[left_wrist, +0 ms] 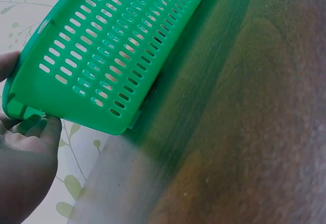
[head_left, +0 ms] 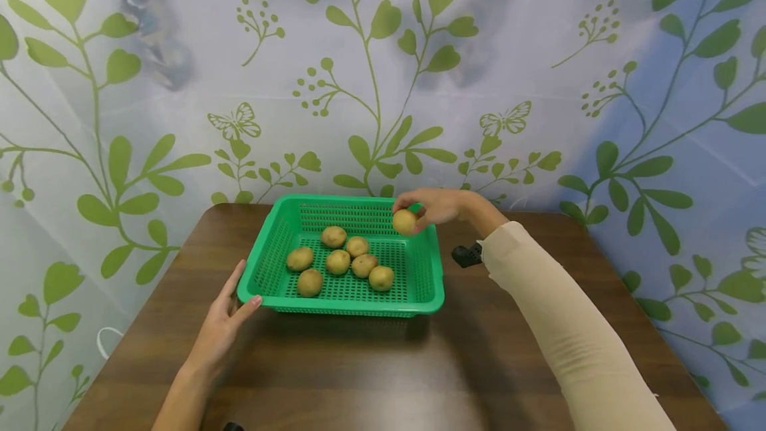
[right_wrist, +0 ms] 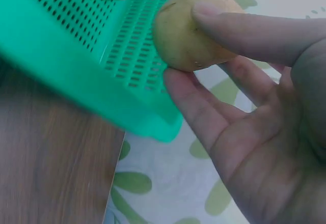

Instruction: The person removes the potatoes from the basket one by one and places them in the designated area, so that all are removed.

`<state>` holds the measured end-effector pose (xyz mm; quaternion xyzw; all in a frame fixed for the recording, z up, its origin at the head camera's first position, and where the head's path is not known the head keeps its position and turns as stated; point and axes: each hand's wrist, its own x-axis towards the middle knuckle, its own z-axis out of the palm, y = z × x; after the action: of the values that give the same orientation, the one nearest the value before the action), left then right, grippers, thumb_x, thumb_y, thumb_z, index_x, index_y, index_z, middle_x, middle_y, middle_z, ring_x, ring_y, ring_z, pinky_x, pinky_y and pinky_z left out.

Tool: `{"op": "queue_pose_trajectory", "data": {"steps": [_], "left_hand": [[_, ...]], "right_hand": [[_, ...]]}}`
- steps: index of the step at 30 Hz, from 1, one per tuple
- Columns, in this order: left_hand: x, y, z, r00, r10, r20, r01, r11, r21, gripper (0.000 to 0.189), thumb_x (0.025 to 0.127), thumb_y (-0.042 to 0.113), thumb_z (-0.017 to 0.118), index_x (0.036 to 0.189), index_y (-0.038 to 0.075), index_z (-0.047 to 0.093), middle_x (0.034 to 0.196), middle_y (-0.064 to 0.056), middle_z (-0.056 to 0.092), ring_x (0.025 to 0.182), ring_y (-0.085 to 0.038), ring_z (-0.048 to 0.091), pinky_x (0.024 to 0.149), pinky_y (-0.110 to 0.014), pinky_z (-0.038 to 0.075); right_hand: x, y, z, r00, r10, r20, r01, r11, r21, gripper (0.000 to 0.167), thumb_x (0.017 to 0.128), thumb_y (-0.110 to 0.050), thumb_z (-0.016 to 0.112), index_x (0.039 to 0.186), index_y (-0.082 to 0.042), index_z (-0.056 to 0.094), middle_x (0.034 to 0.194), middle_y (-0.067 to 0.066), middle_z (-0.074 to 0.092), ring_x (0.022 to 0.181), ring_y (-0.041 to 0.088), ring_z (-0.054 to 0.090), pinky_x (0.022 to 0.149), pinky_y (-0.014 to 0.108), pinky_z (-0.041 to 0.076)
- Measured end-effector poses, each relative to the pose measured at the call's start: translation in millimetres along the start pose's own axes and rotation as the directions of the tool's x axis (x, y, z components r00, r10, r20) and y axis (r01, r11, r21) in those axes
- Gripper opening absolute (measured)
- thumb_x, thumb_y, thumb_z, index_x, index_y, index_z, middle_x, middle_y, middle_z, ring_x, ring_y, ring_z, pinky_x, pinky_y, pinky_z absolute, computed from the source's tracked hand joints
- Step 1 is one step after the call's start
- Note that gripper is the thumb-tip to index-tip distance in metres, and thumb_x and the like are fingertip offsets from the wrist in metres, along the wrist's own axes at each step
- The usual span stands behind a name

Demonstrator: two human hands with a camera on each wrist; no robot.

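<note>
A green plastic basket with slotted walls stands on the table, and several potatoes lie on its floor. At its near left corner my left hand holds the rim, thumb on the front edge. The left wrist view shows the fingers about the rim of the basket. My right hand pinches one potato over the basket's far right corner. From the right wrist, this potato sits between thumb and fingertips, above the basket wall. The right hand touches only the potato.
Beneath the basket is a brown wooden table. A curtain with green leaves hangs behind the table. A small black object shows beside the right sleeve. A white loop of cord is at the left table edge.
</note>
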<state>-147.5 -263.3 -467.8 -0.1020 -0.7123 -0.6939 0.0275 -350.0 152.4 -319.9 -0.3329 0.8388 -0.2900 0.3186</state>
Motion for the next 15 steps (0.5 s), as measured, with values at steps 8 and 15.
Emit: {"op": "queue_pose_trajectory", "data": {"steps": [8, 15], "left_hand": [[3.4, -3.2, -1.4, 1.000, 0.008, 0.007, -0.008, 1.000, -0.015, 0.076, 0.109, 0.008, 0.054, 0.168, 0.016, 0.007, 0.170, -0.020, 0.008, 0.151, -0.021, 0.024, 0.105, -0.015, 0.038], [1.1, -0.6, -0.6, 1.000, -0.006, -0.005, 0.006, 1.000, -0.012, 0.077, 0.108, 0.007, 0.055, 0.168, 0.014, 0.007, 0.171, -0.019, 0.005, 0.153, -0.025, 0.018, 0.104, -0.013, 0.036]], "right_hand": [[-25.5, 8, -4, 0.996, 0.009, -0.091, -0.008, 1.000, 0.016, 0.047, 0.098, 0.002, 0.067, 0.141, -0.010, 0.053, 0.151, 0.013, 0.042, 0.131, 0.041, 0.052, 0.097, 0.049, 0.051], [-46.4, 24, -10, 0.986, 0.000, -0.165, 0.004, 1.000, 0.022, 0.051, 0.098, 0.003, 0.069, 0.144, -0.006, 0.051, 0.151, 0.015, 0.043, 0.136, 0.043, 0.046, 0.101, 0.052, 0.048]]}}
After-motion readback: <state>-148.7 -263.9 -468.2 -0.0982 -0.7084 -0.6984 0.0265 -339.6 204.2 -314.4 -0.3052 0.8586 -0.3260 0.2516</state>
